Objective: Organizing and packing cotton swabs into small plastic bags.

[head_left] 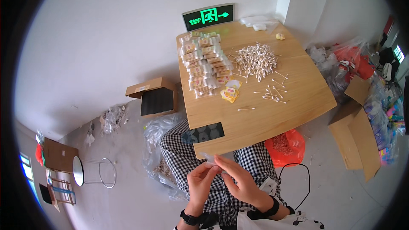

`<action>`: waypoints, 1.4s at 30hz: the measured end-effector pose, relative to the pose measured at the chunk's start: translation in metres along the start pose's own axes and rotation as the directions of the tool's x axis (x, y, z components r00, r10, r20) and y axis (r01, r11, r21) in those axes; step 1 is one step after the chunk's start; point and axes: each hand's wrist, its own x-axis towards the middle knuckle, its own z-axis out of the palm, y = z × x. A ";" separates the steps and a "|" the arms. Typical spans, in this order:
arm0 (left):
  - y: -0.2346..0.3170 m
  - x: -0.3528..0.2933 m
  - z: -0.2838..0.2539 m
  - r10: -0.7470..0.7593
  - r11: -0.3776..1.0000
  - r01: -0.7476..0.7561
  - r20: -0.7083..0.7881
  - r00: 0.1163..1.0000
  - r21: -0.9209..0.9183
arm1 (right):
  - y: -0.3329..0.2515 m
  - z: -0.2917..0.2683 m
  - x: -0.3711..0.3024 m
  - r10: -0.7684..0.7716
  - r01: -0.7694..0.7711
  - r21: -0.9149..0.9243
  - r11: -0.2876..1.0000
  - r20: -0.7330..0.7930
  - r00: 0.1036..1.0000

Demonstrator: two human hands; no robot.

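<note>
Close above my lap, just off the table's near edge, both my hands meet around a small clear plastic bag (208,158). My left hand (200,184) pinches it between thumb and fingers. My right hand (242,182) has its fingertips closed on the bag's other side. Whether anything is inside the bag cannot be made out. On the wooden table (298,102) lie a heap of cotton swabs (257,61), a few strewn swabs (274,95) and yellow and white cards (230,93). Stacked packs of swabs (199,66) fill the table's left side.
A dark translucent sheet (203,133) lies at the near left table corner. Clear plastic bags (257,20) and a lit green exit sign (208,16) are at the far edge. Below stand a red bag (292,151), cardboard boxes (355,132) and a stool (79,171).
</note>
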 end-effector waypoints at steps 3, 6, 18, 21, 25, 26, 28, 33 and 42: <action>0.003 -0.001 0.002 0.011 0.999 -0.010 -0.016 1.000 0.053 | 0.000 0.002 0.001 0.000 -0.002 -0.099 0.995 -0.025 1.000; -0.003 0.000 -0.002 0.034 0.999 -0.033 -0.023 0.999 0.037 | 0.001 -0.003 -0.001 0.105 -0.108 -0.081 0.991 -0.036 0.994; 0.021 0.000 0.005 0.245 0.689 -0.368 0.277 0.929 0.624 | 0.020 -0.008 -0.004 0.497 -0.447 0.535 0.717 0.057 0.866; 0.013 -0.001 0.007 0.096 0.876 -0.145 0.128 0.987 0.461 | 0.007 -0.007 -0.001 0.294 -0.280 0.124 0.952 -0.111 0.949; 0.016 -0.005 -0.001 -0.042 0.861 -0.070 0.208 0.977 0.504 | 0.008 -0.005 0.006 0.064 -0.073 -0.392 0.917 -0.036 0.997; 0.023 -0.005 -0.001 -0.096 0.732 -0.171 0.347 0.933 0.660 | 0.008 -0.009 0.009 0.094 -0.110 -0.353 0.929 -0.063 0.994; 0.029 -0.006 -0.004 -0.199 0.681 -0.144 0.370 0.907 0.718 | 0.013 -0.008 0.007 0.155 -0.173 -0.209 0.962 -0.100 0.983; 0.039 -0.001 0.008 0.422 0.095 -0.577 0.492 0.762 0.811 | 0.003 0.000 0.011 0.408 -0.407 0.086 0.909 0.004 0.913; 0.007 0.011 -0.016 0.073 0.745 -0.262 0.316 0.946 0.614 | 0.002 0.011 0.011 0.230 -0.220 -0.256 0.941 0.012 0.973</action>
